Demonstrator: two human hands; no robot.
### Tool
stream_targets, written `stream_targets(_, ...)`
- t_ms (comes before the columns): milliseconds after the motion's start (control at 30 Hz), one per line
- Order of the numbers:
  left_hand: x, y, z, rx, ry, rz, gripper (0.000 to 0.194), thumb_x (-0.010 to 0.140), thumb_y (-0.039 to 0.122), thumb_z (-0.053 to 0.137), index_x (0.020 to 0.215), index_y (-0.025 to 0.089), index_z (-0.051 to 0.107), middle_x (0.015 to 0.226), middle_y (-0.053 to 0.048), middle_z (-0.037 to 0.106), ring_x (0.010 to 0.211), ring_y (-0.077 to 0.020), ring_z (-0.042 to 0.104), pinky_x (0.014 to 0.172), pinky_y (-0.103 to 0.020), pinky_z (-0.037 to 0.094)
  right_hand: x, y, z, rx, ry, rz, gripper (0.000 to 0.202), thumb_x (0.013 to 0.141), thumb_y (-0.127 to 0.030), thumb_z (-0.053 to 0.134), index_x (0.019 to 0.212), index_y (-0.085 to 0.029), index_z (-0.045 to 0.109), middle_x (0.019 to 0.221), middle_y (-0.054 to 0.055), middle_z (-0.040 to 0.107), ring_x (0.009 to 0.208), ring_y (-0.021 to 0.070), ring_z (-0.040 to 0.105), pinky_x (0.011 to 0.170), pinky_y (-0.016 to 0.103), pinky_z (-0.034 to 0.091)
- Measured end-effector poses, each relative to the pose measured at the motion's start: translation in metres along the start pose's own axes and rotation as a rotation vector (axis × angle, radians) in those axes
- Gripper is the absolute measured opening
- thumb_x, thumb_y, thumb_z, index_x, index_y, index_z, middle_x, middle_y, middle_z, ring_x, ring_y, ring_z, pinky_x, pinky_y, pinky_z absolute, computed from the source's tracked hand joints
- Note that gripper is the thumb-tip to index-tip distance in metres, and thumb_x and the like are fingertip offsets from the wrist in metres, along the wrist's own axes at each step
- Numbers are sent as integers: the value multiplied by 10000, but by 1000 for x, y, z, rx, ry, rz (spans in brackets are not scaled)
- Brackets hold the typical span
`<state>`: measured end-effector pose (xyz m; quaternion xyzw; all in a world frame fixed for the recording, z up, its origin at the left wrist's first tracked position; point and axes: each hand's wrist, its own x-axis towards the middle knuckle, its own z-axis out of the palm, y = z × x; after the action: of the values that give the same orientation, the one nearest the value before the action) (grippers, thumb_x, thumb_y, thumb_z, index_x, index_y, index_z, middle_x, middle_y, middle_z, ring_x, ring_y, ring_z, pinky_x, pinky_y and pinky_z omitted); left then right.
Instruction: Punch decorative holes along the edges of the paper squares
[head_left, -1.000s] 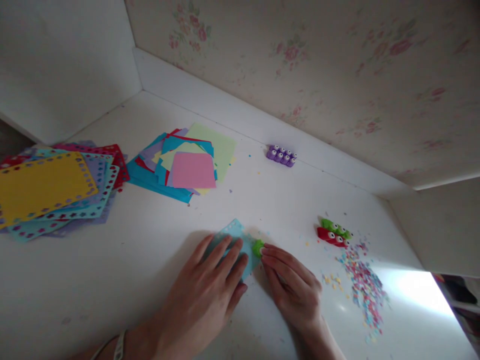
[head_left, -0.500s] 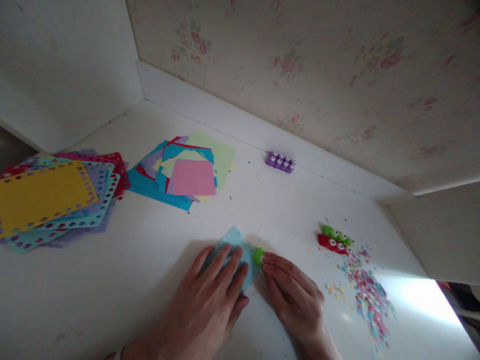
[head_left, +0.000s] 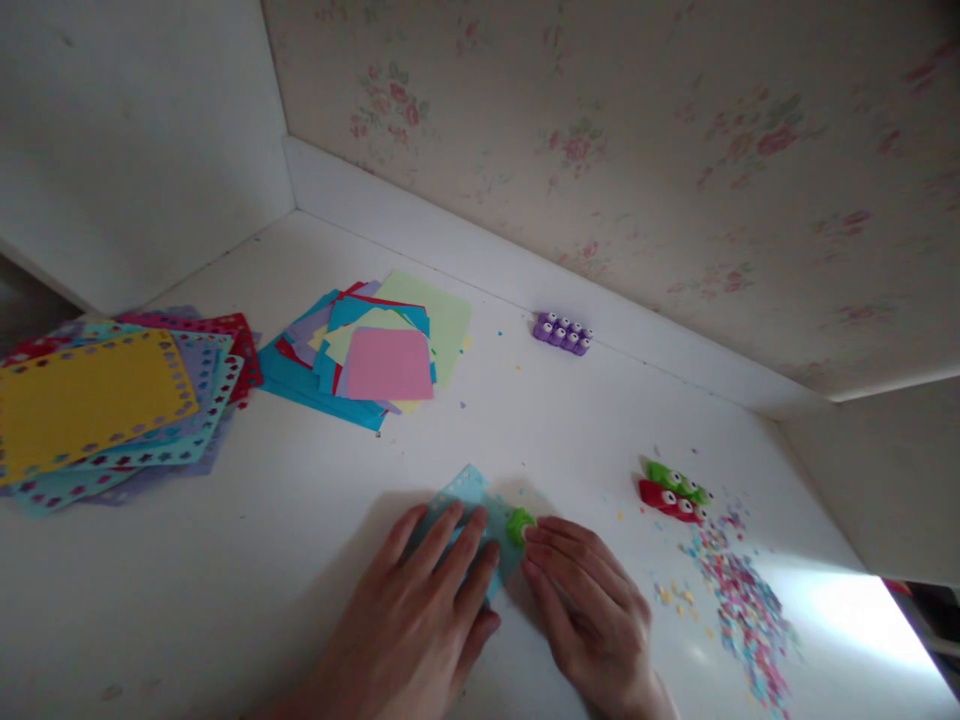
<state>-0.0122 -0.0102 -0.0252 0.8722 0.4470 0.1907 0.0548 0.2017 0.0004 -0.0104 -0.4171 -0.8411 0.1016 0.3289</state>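
A light blue sheet of paper [head_left: 470, 486] lies on the white table, with small punched holes along its upper left edge. My left hand [head_left: 420, 600] rests flat over it, fingers spread, hiding much of the sheet. At the paper's right edge sits a small green paper punch [head_left: 517, 524]. My right hand [head_left: 592, 610] pinches this punch between thumb and fingertips, which cover part of it. Whether the paper is inside the punch's slot cannot be made out.
Punched coloured cards, a yellow card [head_left: 90, 395] on top, lie at left. Plain paper pieces, topped by a pink sheet [head_left: 391, 363], lie beside them. Purple punches [head_left: 562, 333], green punches [head_left: 679, 482], red punches [head_left: 670, 501] and confetti [head_left: 750, 600] are farther right.
The whole view has shifted slightly, so everything appears a little lower. Both hands keep nearly the same position on the paper and the green punch.
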Motion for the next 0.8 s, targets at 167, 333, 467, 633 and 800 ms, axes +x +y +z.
stream_targets(167,1,1,-1,14,-4,-3,390,1003,481,414,1235,247,622,1385,-34,595,1245,-263,524,1056,-481,253,2,-2,6,-26,47,153,203,935,-33,481,1042,-174,581,839,68,646,791,177,601,645,305,528)
stream_targets(333,2,5,-5,-21,-43,-28,374,995,461,447,1248,246,619,1368,-44,608,1257,-270,521,1065,-499,271,6,0,17,-145,57,140,133,950,-74,491,958,-192,551,728,24,593,642,160,506,604,317,447)
stream_targets(467,2,6,-9,-38,-57,-41,348,970,455,505,1233,266,631,1337,-52,629,1233,-283,542,1049,-513,314,5,0,17,-140,75,123,119,953,-99,493,959,-199,558,736,21,614,661,163,548,641,316,477)
stream_targets(633,2,4,-16,-71,-91,-27,347,960,459,523,1250,295,621,1359,-40,612,1254,-277,529,1066,-514,329,-1,-3,17,-86,157,67,143,926,-128,565,1043,-206,591,963,71,706,926,182,674,815,317,558)
stream_targets(800,2,3,-21,-93,-101,-36,347,947,446,551,1255,303,619,1373,-37,598,1270,-278,512,1070,-513,337,-12,7,4,-88,222,257,177,938,-203,560,1106,-195,613,1118,104,700,933,168,719,805,280,599)
